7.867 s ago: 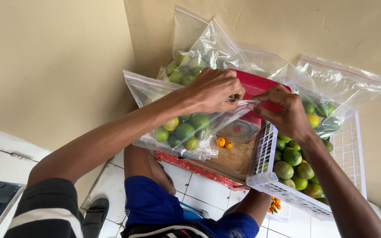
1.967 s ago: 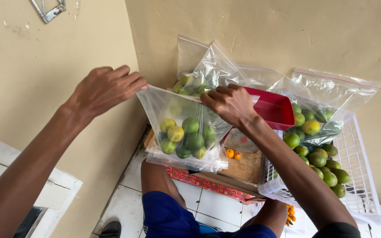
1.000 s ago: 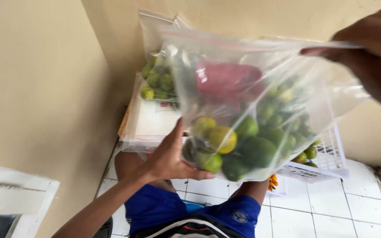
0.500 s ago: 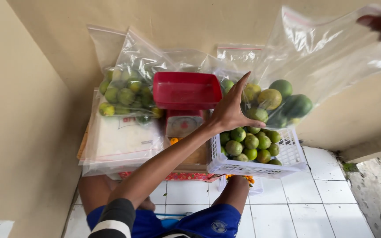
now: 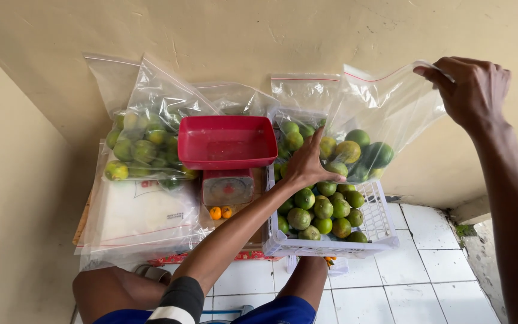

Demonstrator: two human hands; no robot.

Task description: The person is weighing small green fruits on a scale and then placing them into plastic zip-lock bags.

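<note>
My right hand (image 5: 469,90) pinches the top edge of a clear zip bag (image 5: 391,111) that holds several green and yellowish limes (image 5: 361,150). My left hand (image 5: 307,165) presses against the bag's lower left side, fingers spread under the fruit. The bag hangs against the wall just above a white plastic basket (image 5: 331,247), which is full of loose green limes (image 5: 322,210).
A red tray (image 5: 226,141) sits on a small scale (image 5: 228,186) left of the basket. Further filled lime bags (image 5: 145,144) lean on the wall. A stack of flat plastic bags (image 5: 133,210) lies below them, two small orange fruits (image 5: 221,212) beside it. White floor tiles (image 5: 427,264) at lower right.
The bag of limes was lifted from the left side near the scale and carried to the right. It now hangs lower, over the white basket, with my left hand still under it.
</note>
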